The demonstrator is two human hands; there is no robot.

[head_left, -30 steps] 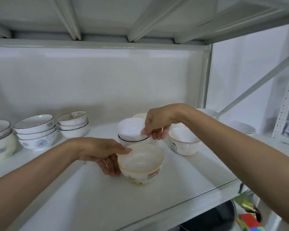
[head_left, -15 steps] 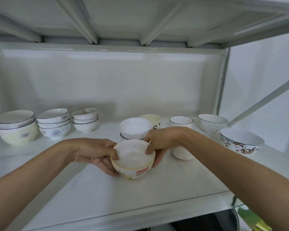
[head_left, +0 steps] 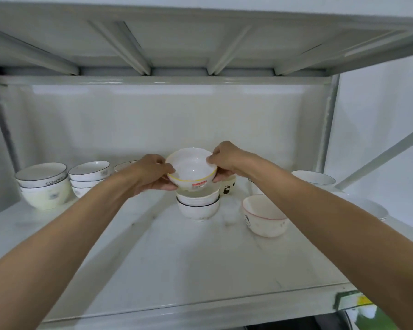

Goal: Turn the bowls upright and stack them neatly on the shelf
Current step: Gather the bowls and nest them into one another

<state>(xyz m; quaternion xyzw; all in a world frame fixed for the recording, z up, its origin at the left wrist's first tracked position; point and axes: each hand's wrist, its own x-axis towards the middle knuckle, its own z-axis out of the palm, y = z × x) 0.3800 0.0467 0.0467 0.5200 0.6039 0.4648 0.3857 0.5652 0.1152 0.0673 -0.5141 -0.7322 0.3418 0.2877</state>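
White shelf [head_left: 200, 270] carries bowl stacks far left, the front one marked SUNNY [head_left: 44, 184], plus a loose pink-rimmed bowl [head_left: 264, 216] right of centre and more bowls far right. Mid-shelf: two-bowl stack [head_left: 198, 206], with a panda-print cup [head_left: 227, 186] just behind. Left hand [head_left: 150, 172] and right hand [head_left: 227, 160] fingers clamp the yellow-rimmed bowl [head_left: 191, 169] upright, directly over that stack, contact unclear.
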